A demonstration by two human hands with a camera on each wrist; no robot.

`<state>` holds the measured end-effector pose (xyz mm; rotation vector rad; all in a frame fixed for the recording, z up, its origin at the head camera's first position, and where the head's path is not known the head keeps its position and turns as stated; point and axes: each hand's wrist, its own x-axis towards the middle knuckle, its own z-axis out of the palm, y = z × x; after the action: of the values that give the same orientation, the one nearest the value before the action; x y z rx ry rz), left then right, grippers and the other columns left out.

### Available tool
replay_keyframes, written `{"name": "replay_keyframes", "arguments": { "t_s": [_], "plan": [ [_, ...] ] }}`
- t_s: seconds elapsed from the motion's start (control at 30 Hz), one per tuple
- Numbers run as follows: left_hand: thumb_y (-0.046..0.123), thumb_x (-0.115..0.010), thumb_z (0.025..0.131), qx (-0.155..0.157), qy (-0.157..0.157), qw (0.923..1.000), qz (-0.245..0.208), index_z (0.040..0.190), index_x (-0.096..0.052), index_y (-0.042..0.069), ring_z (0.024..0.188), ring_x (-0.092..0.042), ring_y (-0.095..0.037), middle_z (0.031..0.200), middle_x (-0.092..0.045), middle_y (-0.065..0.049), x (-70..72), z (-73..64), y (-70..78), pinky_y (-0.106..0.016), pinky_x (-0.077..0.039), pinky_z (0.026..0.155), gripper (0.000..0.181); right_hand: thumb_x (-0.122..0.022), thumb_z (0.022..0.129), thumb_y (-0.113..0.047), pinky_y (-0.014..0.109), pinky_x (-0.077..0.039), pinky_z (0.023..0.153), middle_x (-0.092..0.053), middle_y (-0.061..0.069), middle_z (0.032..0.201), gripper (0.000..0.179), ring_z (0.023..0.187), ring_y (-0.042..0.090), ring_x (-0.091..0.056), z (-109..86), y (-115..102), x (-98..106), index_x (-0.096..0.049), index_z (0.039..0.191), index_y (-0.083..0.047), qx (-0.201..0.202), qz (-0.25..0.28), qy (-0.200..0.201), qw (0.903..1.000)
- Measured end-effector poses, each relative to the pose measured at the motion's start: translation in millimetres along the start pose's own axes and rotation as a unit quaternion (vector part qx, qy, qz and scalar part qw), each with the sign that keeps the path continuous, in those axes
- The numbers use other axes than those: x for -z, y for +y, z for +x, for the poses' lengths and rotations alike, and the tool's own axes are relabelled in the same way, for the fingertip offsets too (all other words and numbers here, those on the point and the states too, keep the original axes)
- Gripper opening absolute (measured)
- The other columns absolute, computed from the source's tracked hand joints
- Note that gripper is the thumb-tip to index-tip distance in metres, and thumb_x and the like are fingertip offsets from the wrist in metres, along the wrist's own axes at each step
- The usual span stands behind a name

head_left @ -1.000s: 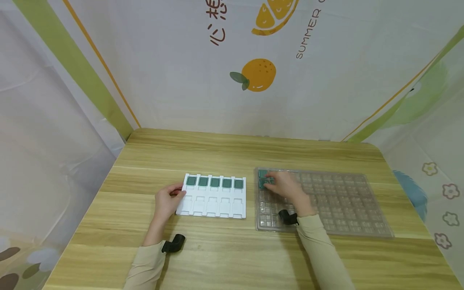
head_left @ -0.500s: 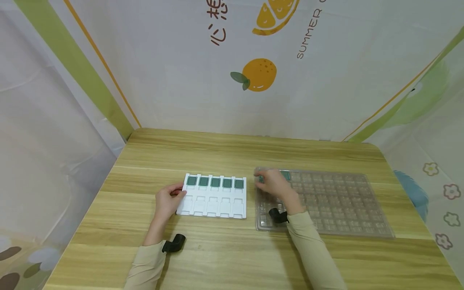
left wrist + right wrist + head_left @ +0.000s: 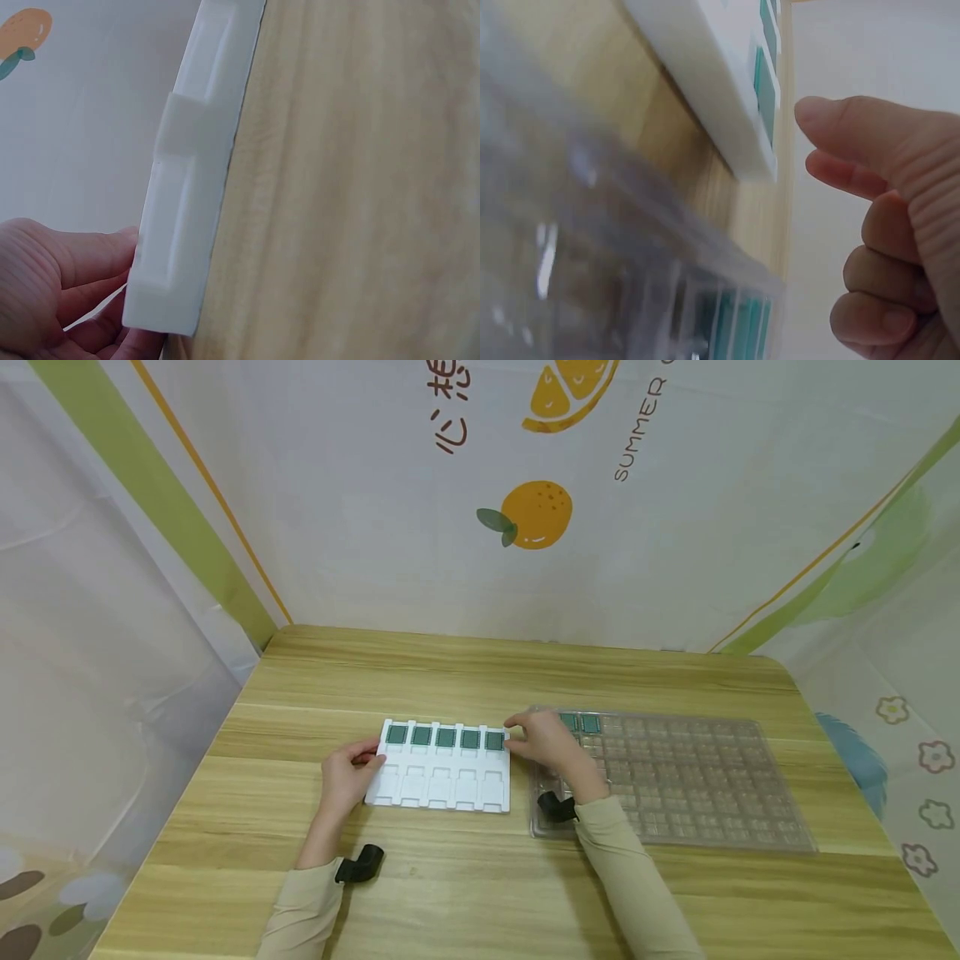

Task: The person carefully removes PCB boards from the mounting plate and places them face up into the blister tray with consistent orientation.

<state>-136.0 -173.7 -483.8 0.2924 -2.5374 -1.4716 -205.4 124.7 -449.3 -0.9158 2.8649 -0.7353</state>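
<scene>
My left hand (image 3: pixel 347 781) pinches the left edge of a white slotted tray (image 3: pixel 441 759), also seen close up in the left wrist view. Several square green chips (image 3: pixel 494 741) lie in the tray's far row; its near row of slots is bare. At the tray's far right corner hovers my right hand (image 3: pixel 555 750), thumb and index finger apart with nothing between them and the other fingers bent. Beneath and right of that hand is a clear plastic tray (image 3: pixel 705 777) with many pockets. Green chips (image 3: pixel 591 724) sit in its far left pockets, partly hidden by the hand.
Both trays lie on a wood-grain table (image 3: pixel 450 893). A white curtain (image 3: pixel 360 527) with fruit prints hangs behind and around it. Black camera mounts are strapped to both wrists, the right one (image 3: pixel 557 807) hanging over the clear tray's near left corner.
My right hand has moved left, from the chips at the clear tray's left end to the white tray's right edge. My left hand and both trays stay in place.
</scene>
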Motion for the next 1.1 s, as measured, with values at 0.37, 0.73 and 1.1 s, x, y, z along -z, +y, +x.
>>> {"name": "replay_keyframes", "arguments": {
  "t_s": [0.37, 0.73, 1.1],
  "plan": [
    [-0.005, -0.066, 0.080, -0.001, 0.003, 1.0000, 0.000, 0.105, -0.067, -0.010, 0.078, -0.057, -0.026, 0.092, -0.065, -0.024, 0.0, -0.5, 0.2, -0.011, -0.041, 0.060, 0.025, -0.072, 0.082, -0.016, 0.020, -0.031, 0.047, -0.047, -0.005, 0.051, 0.029, 0.045, 0.005, -0.032, 7.0, -8, -8, -0.068, 0.106, 0.001, -0.016, -0.002, -0.032, 0.9994],
    [-0.004, -0.066, 0.081, -0.002, 0.000, 1.0000, 0.006, 0.105, -0.067, -0.010, 0.079, -0.057, -0.025, 0.094, -0.065, -0.024, 0.4, -0.3, 0.3, -0.011, -0.041, 0.061, 0.025, -0.072, 0.082, -0.014, 0.019, -0.030, 0.045, -0.048, -0.004, 0.050, 0.029, 0.042, 0.005, -0.034, 9.1, -9, -14, -0.068, 0.107, 0.000, -0.027, -0.005, -0.039, 0.9988],
    [-0.004, -0.065, 0.081, -0.003, -0.001, 1.0000, 0.005, 0.105, -0.066, -0.010, 0.078, -0.057, -0.025, 0.091, -0.065, -0.024, 0.5, -0.2, -0.1, -0.012, -0.041, 0.060, 0.025, -0.071, 0.082, -0.015, 0.024, -0.035, 0.046, -0.048, -0.005, 0.049, 0.028, 0.042, 0.006, -0.035, 8.7, -10, -12, -0.068, 0.106, -0.001, -0.034, -0.008, -0.033, 0.9988]
  ]
}}
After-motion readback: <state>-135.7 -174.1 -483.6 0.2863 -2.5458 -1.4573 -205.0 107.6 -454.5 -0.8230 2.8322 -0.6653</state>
